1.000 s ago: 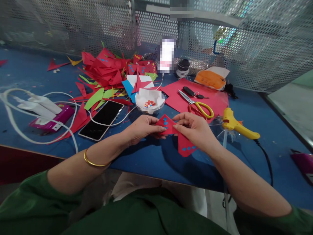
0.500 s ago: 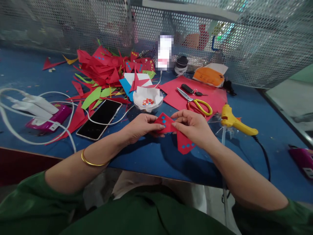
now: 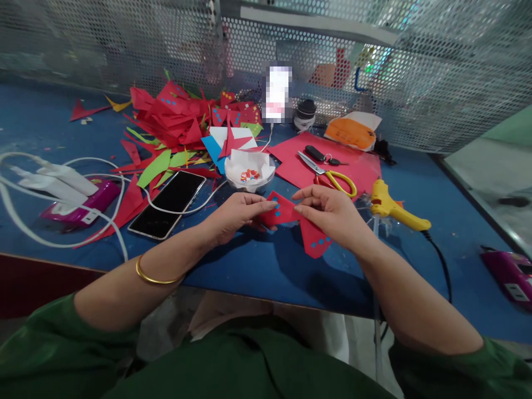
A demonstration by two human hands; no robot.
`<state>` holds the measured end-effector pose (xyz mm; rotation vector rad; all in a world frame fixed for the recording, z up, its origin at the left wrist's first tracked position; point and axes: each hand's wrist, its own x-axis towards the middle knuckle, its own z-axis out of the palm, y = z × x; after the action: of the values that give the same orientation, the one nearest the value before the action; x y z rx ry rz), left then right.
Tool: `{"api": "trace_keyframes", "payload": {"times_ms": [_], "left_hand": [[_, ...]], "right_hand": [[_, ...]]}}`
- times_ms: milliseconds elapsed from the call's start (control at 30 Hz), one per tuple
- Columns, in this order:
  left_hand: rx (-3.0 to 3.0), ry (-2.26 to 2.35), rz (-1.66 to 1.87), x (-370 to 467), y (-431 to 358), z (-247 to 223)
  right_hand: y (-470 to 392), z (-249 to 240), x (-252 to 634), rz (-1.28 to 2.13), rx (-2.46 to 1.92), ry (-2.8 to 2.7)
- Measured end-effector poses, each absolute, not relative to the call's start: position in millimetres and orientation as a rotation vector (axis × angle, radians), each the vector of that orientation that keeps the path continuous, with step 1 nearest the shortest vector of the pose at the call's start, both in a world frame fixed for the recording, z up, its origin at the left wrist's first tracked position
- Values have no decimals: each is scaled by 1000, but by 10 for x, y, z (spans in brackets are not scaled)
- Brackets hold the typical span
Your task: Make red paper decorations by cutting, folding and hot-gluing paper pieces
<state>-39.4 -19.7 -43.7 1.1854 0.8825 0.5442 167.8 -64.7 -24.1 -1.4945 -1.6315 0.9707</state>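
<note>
Between my hands, above the front part of the blue table, is a red paper cutout (image 3: 287, 212) with small blue diamond shapes on it. My left hand (image 3: 244, 215) pinches its left end between thumb and fingers. The thumb and fingers of my right hand (image 3: 326, 215) grip it near the middle, and a pointed part with blue diamonds hangs down below that hand. Just beyond my left hand stands a paper-lined bowl (image 3: 266, 180) with small red and orange pieces in it.
Yellow-handled scissors (image 3: 329, 174) and keys (image 3: 318, 154) lie on red sheets. A yellow glue gun (image 3: 394, 208) rests to the right. On the left are a phone (image 3: 168, 204), white cables and a power strip (image 3: 83, 205). Red paper cuttings (image 3: 170, 119) pile up behind, before a perforated metal screen (image 3: 124, 44).
My left thumb has shifted up along the red cutout, and the cutout's left part has tilted slightly. Both hands keep their hold; the view has moved a little.
</note>
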Motion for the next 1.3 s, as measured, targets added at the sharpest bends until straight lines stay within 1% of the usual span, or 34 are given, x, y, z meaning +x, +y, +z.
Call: {"api": "trace_keyframes", "payload": {"times_ms": [167, 333, 667, 833, 1067, 1300], "left_hand": [[1299, 987, 638, -359, -218, -432], [1342, 955, 690, -341, -217, -455], [1332, 958, 580, -345, -212, -464], [1409, 979, 619, -367, -202, -459], [1479, 1031, 737, -425, -174, -361], [1451, 977, 739, -367, -185, -409]], "right_hand": [[-672, -247, 1657, 968, -1504, -1691], [-694, -246, 1629, 940, -1532, -1738], [-703, -251, 1630, 888, -1522, -1747], [-713, -221, 1644, 843, -1509, -1721], [-708, -179, 1700, 648, -1446, -1693], [-744, -218, 1608, 663, -1428, -1743]]}}
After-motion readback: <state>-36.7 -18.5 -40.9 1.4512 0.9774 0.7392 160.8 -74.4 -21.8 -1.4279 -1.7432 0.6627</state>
